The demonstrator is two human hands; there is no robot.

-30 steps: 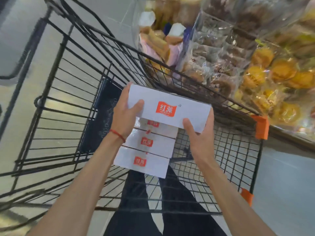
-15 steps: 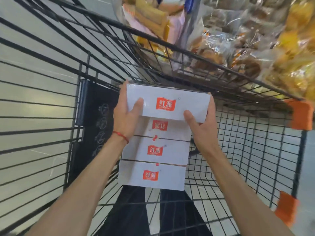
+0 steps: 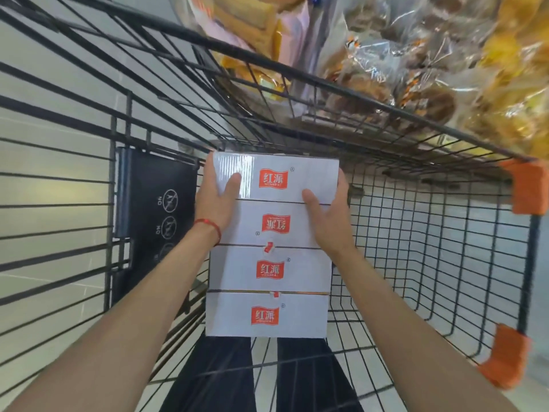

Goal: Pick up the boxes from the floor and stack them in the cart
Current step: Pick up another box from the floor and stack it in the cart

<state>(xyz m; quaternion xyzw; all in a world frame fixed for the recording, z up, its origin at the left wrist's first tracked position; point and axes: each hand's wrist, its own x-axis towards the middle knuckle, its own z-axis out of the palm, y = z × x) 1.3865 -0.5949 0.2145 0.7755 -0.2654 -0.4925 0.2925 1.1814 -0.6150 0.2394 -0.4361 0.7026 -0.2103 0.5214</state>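
Left hand [image 3: 218, 200] and right hand [image 3: 326, 215] both grip one white cardboard box with a red logo [image 3: 276, 178], the farthest of the row. Palms clamp its left and right sides, thumbs lie on its top face. A red string bracelet [image 3: 208, 226] sits on the left wrist.

Position: the held box sits inside the black wire shopping cart [image 3: 326, 84], at the far end of the line and touching the next white box [image 3: 276, 224].

Progress, as judged:
- Box in hand looks placed or nearly so; release not yet done.
- Three more boxes already lie in the cart: the one just named, a third [image 3: 267, 269] and the nearest [image 3: 266, 315].
- No boxes show on the pale tiled floor [image 3: 59, 188]; what remains to fetch is out of view.

Hedge: from this steep angle the four may lie flat in a row or step upward as a stack; I cannot tell which.

Count:
- White logo boxes: four, edge to edge, near to far.
- Hands: two, both on the same box.
- Orange plastic corner guards: two, far right [image 3: 528, 188] and near right [image 3: 509, 341].
- Black plastic seat panel with round warning icons [image 3: 157, 203]: one, left of the boxes.
- Clear bags of baked snacks [image 3: 416, 69]: many, beyond the far rim, too jumbled to number.
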